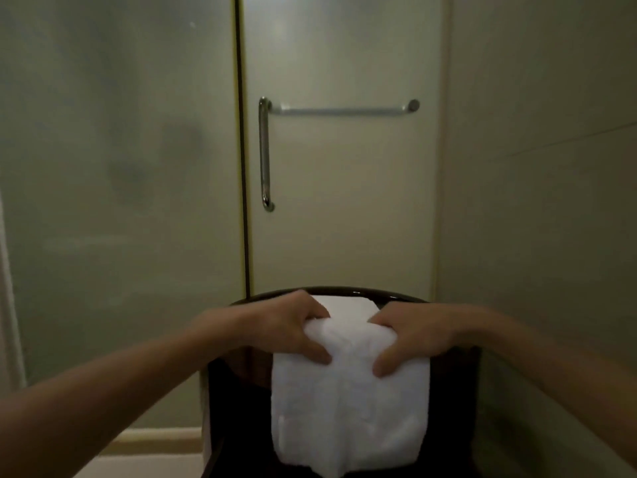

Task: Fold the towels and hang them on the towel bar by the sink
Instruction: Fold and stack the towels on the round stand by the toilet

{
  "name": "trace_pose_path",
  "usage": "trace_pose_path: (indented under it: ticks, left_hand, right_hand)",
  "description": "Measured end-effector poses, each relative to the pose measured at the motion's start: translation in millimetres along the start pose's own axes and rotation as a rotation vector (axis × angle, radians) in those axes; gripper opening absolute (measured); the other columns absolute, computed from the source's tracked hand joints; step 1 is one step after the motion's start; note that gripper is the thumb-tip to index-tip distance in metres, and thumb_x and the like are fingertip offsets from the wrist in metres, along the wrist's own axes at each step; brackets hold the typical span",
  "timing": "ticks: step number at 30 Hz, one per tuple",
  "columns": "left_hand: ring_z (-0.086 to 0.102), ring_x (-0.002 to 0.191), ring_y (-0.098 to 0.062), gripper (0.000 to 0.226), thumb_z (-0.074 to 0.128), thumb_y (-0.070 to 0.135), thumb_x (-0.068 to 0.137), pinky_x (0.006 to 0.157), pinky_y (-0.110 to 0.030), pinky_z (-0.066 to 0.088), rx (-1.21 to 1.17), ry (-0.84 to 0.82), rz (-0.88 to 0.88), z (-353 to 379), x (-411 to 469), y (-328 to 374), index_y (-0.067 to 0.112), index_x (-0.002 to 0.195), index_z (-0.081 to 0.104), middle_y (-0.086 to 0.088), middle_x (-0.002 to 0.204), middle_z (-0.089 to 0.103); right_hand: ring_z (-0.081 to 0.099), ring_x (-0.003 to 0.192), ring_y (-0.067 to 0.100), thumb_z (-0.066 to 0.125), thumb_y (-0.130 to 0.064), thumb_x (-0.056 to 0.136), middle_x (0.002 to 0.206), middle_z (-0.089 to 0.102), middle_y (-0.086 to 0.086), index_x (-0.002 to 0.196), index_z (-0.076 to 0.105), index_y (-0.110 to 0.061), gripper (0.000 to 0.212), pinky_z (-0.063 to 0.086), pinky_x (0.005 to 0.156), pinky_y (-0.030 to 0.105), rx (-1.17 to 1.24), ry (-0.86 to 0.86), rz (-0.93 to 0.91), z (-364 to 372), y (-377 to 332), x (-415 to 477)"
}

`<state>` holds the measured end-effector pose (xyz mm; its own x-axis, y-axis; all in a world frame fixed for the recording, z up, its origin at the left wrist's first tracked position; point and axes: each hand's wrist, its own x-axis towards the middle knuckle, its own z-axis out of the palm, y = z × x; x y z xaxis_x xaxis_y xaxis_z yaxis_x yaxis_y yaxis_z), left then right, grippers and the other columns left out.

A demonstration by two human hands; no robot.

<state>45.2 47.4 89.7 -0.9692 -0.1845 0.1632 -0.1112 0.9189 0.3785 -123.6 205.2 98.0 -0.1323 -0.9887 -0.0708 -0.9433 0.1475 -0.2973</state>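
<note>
White towel [350,401], folded, draped over a dark chair back [344,290]. Left hand [286,327] and right hand [412,339] each grip its top fold, fingers curled. Towel bar [341,111] on the glass door [344,201] behind.

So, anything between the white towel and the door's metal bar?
Possibly the frosted glass door: the horizontal metal bar looks hazy, maybe behind it. Otherwise nothing; left hand and right hand grip the folded white towel.

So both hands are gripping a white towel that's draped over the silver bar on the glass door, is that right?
Not quite. The left hand and right hand do grip the white towel, but it is draped over the dark curved rail close in front of the person, not the silver bar on the glass door. That bar holds nothing. The head view shows this.
</note>
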Motion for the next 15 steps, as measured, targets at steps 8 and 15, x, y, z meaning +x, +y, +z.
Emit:
trace_pose_path:
  ticks: [8,15]
  left_hand:
    - [0.067,0.085,-0.008,0.033,0.085,0.037,0.065,0.076,-0.025,0.056,0.139,0.013,-0.153,-85,15,20,0.028,0.093,0.069,0.011,0.091,0.071]
    - [0.063,0.07,-0.004,0.029,0.085,0.025,0.064,0.055,-0.016,0.05,0.142,0.208,-0.143,-119,43,2,0.032,0.081,0.063,0.01,0.08,0.066]
  right_hand:
    - [0.068,0.071,0.004,0.08,-0.026,0.072,0.074,0.072,-0.014,0.08,0.071,-0.022,0.012,0.05,0.058,0.02,0.249,0.203,-0.061,-74,-13,22]
    - [0.065,0.069,0.011,0.079,-0.019,0.072,0.074,0.069,-0.005,0.078,0.073,-0.019,0.008,0.05,0.056,0.023,0.299,0.36,-0.057,-120,-10,50]
